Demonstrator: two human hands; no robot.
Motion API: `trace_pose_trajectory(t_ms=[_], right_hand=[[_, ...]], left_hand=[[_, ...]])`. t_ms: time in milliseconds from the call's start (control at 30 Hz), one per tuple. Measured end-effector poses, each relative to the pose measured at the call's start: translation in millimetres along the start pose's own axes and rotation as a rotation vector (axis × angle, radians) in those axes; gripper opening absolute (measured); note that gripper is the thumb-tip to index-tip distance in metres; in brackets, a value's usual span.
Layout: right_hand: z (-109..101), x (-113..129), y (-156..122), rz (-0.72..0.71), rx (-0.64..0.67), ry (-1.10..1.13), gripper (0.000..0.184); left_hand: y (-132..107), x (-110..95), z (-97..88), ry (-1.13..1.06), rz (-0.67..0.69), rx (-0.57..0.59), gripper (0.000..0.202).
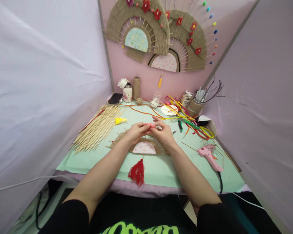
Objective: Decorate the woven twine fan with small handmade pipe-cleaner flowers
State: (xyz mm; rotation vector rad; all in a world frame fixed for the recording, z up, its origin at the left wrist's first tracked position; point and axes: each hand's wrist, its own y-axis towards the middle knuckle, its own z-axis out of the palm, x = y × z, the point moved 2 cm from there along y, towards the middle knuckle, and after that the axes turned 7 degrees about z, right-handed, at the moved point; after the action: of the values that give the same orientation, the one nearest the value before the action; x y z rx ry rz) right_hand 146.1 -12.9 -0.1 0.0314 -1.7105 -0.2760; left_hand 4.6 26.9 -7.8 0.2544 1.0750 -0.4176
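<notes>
The small piece between the left hand (138, 130) and the right hand (164, 130) is coral-pink. Below them, the brown twine half-round fan (159, 148) has a white half-moon centre (144, 148) with scattered reddish dots and a deep red thread tassel (137, 172). Thin straw-coloured sticks (97, 130) lie left of the left hand, a pastel-pink glue gun (208, 156) right of the right.

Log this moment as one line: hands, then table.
left hand: pinching pink piece | right hand: same piece | table: fan, red tassel, glue gun at right
</notes>
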Motion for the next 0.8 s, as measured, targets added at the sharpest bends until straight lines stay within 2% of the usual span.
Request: trace_pose_trajectory(t_ms=[300,600,800], right_hand=[[-7,-6,5,0.041,0.026,-0.014,0.024],[0,-7,4,0.109,0.056,0.049,0.025],[1,-11,5,0.092,-0.005,0.084,0.026]], left_hand=[[3,1,-3.9,0.047,0.045,-0.067,0.036],[3,2,-3.1,0.09,0.044,-0.05,0.04],[2,2,-1.5,0.078,0.084,-0.055,0.043]])
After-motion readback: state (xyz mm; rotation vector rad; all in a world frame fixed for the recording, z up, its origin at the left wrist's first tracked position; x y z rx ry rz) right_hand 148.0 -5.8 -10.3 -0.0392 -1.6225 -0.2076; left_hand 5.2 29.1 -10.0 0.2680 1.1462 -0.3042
